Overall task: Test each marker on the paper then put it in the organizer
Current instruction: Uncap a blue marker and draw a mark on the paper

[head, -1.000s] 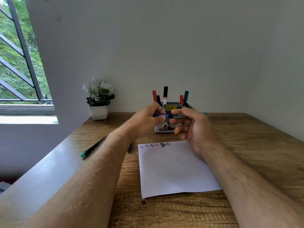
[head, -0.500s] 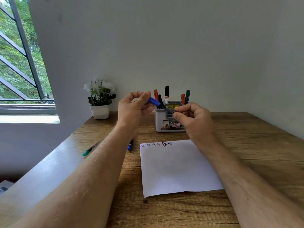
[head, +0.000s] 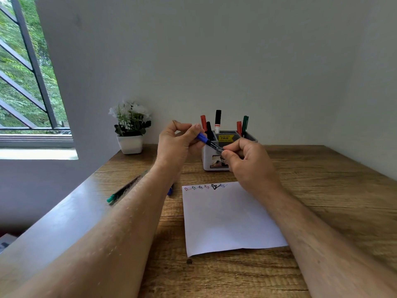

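Between the hands: slim black marker with a blue cap [head: 209, 143], held slanting above the white sheet of paper [head: 229, 218], in front of the grey plastic organizer [head: 207, 160].
Left hand [head: 178, 143]: thumb and fingertips pinch the blue cap, wrist raised.
Right hand [head: 247, 162]: fingers curled round the black barrel, lower.
Reason: probably pressing the cap on before storing it.

The right hand [head: 247, 162] covers the lower end of the marker [head: 211, 144], so its tip cannot be seen, and also hides the organizer's [head: 207, 160] right front corner and part of its label. The left hand [head: 176, 143] hides the marker's upper end behind the thumb. The left forearm covers most of a blue pen [head: 170, 191] and the far end of a green pen [head: 117, 195] on the table [head: 322, 190]. Print on the yellow sticker [head: 225, 138] is too small to read. Both arms are cut off by the bottom edge.
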{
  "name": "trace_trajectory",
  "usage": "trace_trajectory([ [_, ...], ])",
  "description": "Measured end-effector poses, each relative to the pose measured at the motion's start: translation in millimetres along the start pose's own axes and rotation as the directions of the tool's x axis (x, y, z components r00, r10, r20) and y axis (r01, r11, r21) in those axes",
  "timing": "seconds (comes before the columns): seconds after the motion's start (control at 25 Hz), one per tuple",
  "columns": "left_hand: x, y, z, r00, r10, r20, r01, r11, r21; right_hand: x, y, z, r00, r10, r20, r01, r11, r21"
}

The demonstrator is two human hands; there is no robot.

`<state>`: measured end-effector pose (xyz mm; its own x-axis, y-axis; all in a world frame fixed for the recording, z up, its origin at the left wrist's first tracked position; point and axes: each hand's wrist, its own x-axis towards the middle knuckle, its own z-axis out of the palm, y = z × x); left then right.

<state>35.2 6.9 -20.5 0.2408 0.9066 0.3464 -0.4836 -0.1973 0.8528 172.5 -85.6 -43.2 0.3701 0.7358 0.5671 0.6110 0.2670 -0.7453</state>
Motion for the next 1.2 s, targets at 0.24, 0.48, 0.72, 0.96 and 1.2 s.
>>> trace_trajectory([
  [0.24,-7.8,-8.0,14.3,0.998,0.035,0.051,-0.047,0.967,0.249,1.2,3.9,3.9,1.0,-0.016,0.026,0.018,0.994,-0.108],
  [0.48,-11.4,-4.4,19.1,0.974,0.224,-0.034,-0.195,0.903,0.383,1.6,6.8,-1.3,0.989,-0.057,-0.135,0.013,0.951,-0.309],
  [0.72,-5.9,6.7,54.7,0.841,0.535,0.077,-0.499,0.714,0.491,2.8,13.2,-7.1,0.951,-0.008,-0.31,-0.095,0.944,-0.316],
  [0.96,27.4,-3.1,92.4,0.79,0.556,0.258,-0.586,0.559,0.587,3.1,14.1,-7.6,0.924,-0.014,-0.383,-0.113,0.945,-0.307],
  [1.2,46.7,-24.9,114.6,0.834,0.352,0.424,-0.53,0.304,0.791,3.7,13.8,-8.6,0.914,-0.039,-0.405,-0.095,0.947,-0.306],
])
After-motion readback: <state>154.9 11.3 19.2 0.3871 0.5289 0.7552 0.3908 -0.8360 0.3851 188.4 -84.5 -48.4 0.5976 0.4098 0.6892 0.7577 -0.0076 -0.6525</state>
